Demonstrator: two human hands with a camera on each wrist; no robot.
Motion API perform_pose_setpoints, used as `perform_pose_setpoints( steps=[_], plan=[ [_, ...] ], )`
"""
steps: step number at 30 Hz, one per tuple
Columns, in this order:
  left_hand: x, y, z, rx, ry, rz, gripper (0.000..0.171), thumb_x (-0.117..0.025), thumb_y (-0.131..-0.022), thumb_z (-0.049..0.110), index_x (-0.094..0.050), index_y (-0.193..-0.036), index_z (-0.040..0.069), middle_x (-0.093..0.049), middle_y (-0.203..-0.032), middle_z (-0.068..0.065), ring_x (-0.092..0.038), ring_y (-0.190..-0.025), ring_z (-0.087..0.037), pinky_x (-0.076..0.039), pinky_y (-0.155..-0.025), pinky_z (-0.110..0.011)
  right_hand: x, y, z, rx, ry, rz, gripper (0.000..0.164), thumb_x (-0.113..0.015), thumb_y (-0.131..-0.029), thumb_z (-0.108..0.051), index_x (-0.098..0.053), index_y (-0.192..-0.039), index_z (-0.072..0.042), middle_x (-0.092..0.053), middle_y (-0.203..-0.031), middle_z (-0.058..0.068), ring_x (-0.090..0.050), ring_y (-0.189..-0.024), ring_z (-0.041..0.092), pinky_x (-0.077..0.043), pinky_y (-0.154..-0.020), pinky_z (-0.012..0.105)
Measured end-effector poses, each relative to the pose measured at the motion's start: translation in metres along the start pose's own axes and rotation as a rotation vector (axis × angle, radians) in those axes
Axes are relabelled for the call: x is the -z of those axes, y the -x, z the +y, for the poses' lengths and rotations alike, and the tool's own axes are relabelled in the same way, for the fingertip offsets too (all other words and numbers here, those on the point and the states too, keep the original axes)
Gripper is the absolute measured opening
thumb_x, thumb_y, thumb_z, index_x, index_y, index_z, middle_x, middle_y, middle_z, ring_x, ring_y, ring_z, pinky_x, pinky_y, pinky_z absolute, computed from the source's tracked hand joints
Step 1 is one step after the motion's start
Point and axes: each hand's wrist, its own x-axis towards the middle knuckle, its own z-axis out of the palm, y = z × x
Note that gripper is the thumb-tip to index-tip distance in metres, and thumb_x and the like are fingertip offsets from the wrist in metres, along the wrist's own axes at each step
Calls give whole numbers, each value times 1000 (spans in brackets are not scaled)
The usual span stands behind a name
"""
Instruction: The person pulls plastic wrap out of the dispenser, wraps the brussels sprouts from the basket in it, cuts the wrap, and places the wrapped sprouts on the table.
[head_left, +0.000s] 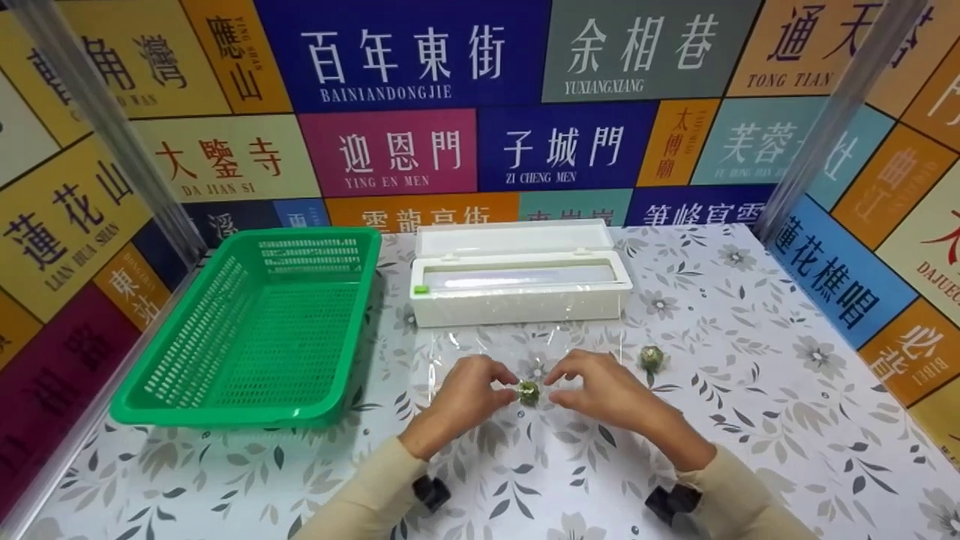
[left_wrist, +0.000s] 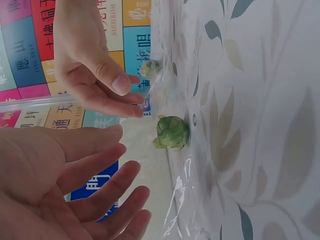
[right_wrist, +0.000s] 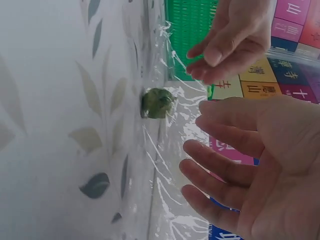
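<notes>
A small green leafy ball (head_left: 529, 393), resembling a Brussels sprout, rests on a sheet of clear cling film (right_wrist: 172, 195) spread over the table. My left hand (head_left: 466, 390) is just to its left, fingers relaxed and loosely bent. Opposite it, my right hand (head_left: 606, 386) hovers on the other side with fingers relaxed. In both wrist views a gap shows between the fingers and the green ball (left_wrist: 171, 133); neither hand holds anything. A second, similar ball (head_left: 651, 358) lies to the right of my right hand, with a shiny surface.
Behind the hands stands a white cling film dispenser (head_left: 521, 307) with its lid raised and a roll inside. A green plastic basket (head_left: 345, 375) is on the left. The patterned tablecloth (head_left: 750, 442) reaches to walls (head_left: 420, 150) covered in printed signs.
</notes>
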Motion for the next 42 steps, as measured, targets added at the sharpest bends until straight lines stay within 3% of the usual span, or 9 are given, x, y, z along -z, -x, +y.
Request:
perform_pose_setpoints(
  steps=[3, 8, 14, 20, 25, 34, 39, 42],
  plan=[
    [-5, -6, -1, 25, -19, 8, 16, -75, -82, 3, -79, -98, 2, -78, -102, -12, -71, -102, -29, -58, -89, -40, -6, -5, 0, -4, -6, -19, 16, -77, -86, -15, -77, -102, -12, -72, -100, 2, -66, -96, 25, -54, -79, 35],
    [-10, -11, -4, 12, -30, 4, 16, -76, -81, 2, -80, -96, 4, -78, -99, -11, -72, -96, -27, -58, -83, -34, -12, -9, 0, -16, -11, -31, 18, -79, -84, -13, -77, -102, -13, -73, -99, 2, -66, -91, 21, -55, -76, 33],
    [-15, -14, -6, 16, -1, -44, 15, -77, -80, 1, -80, -94, 5, -79, -95, -10, -67, -80, -16, -49, -65, -20, -17, -13, 0, -44, -34, -35, 19, -80, -82, -12, -74, -99, -11, -74, -95, 4, -66, -85, 18, -54, -73, 33],
    [-18, -19, -10, 36, 54, -40, 19, -77, -78, -2, -80, -96, 4, -79, -94, -11, -64, -75, -12, -46, -62, -17, -22, -18, 3, -122, -42, -24, 22, -82, -79, -10, -70, -97, -12, -73, -92, 4, -67, -83, 17, -56, -74, 34],
    [-19, -22, -14, 38, 87, -44, 20, -76, -77, -3, -79, -96, 2, -78, -86, -12, -54, -63, -7, -41, -55, -16, -26, -25, 8, -167, -77, -30, 27, -85, -76, -9, -66, -94, -12, -71, -90, 2, -65, -83, 15, -55, -73, 32],
    [-17, -31, -23, -15, 94, -30, 20, -78, -77, -1, -78, -97, 0, -77, -84, -14, -57, -62, -6, -45, -55, -13, -25, -37, 18, -169, -207, -49, 21, -82, -78, -5, -68, -93, -9, -72, -88, 5, -64, -78, 14, -53, -69, 28],
    [-17, -34, -25, 30, 60, -31, 23, -81, -78, 4, -77, -101, 2, -78, -90, -14, -68, -73, -16, -52, -61, -17, -25, -41, 20, -213, -226, -69, 15, -77, -86, -11, -71, -100, -12, -74, -94, 5, -66, -82, 15, -54, -71, 28],
    [-18, -37, -27, 42, 39, -24, 20, -80, -80, 6, -78, -99, 2, -78, -91, -13, -70, -77, -19, -53, -64, -19, -24, -43, 21, -185, -209, -70, 15, -76, -87, -12, -73, -102, -10, -75, -94, 8, -66, -82, 16, -54, -69, 28]
  ],
)
